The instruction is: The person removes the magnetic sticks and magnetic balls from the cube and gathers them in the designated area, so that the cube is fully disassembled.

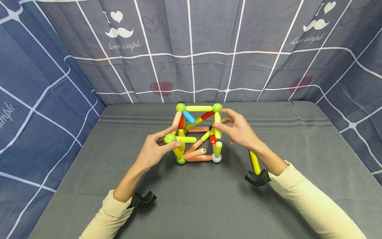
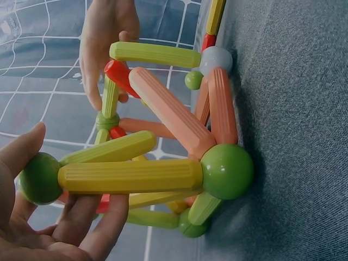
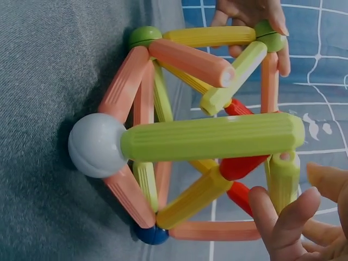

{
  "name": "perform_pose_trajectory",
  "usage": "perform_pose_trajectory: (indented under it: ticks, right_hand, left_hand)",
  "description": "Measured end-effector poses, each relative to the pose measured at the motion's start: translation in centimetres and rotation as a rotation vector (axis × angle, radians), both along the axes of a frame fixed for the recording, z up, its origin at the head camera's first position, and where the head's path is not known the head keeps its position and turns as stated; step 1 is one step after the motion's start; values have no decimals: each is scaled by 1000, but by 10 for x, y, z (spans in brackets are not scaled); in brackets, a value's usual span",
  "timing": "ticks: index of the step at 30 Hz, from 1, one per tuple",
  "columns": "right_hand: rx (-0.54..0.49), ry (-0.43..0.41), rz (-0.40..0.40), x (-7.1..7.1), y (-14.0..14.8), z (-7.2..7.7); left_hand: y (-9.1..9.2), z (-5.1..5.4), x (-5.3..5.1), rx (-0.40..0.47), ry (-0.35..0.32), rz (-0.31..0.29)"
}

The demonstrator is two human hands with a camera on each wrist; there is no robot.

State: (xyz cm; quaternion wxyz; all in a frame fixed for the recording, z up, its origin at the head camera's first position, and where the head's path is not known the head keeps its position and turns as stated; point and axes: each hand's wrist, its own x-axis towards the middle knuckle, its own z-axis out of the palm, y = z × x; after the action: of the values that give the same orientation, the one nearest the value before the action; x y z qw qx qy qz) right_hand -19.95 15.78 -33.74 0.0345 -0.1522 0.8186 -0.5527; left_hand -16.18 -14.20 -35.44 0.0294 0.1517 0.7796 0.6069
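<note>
Head cam: L hand [image 1: 150, 151] pinching green ball [image 1: 170, 138], near left; R hand [image 1: 241, 132] at lime rod [image 1: 218, 132], far right, can't tell grip.

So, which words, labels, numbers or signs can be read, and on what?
"I", with a heart and moustache: back curtain, upper left and upper right.
"love simple": beneath each moustache.
"simple": left curtain, at the picture's edge.
Left wrist view: curtain print too blurred to read.
Sticks and balls: nothing readable.

We see smooth, glossy green plastic balls [image 2: 227, 171], ridged yellow plastic rods [image 2: 130, 176] and a matt grey cloth-covered worktop [image 1: 194, 199].
</note>
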Motion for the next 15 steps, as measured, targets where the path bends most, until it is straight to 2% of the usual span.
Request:
perform_pose_trajectory:
  ticks: [15]
  right_hand:
    - [40,-5,-28,-1,-2,0]
  left_hand:
    - [1,0,-1,4,5,12]
